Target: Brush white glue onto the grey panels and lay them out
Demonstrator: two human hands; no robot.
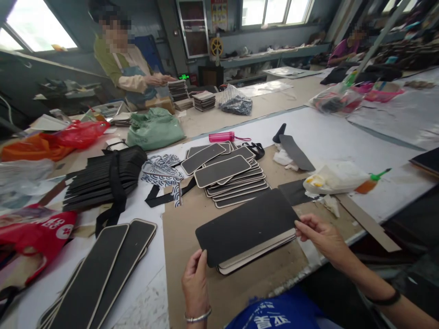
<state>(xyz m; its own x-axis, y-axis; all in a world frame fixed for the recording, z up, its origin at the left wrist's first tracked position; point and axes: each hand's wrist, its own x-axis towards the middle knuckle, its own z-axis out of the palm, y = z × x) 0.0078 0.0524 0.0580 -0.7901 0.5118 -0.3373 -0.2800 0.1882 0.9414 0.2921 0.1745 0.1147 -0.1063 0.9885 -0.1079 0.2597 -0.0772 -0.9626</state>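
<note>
A large dark rectangular panel (pixel 248 224) with rounded corners is held by its two ends. My left hand (pixel 196 281) pinches its near left corner between thumb and fingers. At the right end, my right hand (pixel 320 235) grips its edge. Beneath the panel, the pale edges of a few stacked boards (pixel 257 253) show; the rest of them is covered. Just behind lies a fanned pile of dark panels with beige borders (pixel 222 171). To the left, longer bordered panels (pixel 99 269) overlap one another.
Brown cardboard (pixel 181 246) lies under the work. Around it are a black strapped bundle (pixel 106 178), a green bag (pixel 154 128), a pink bottle (pixel 221 136), a white container (pixel 332 178) and a green-tipped glue bottle (pixel 372 181). A co-worker (pixel 132 68) stands across the table near stacked pieces.
</note>
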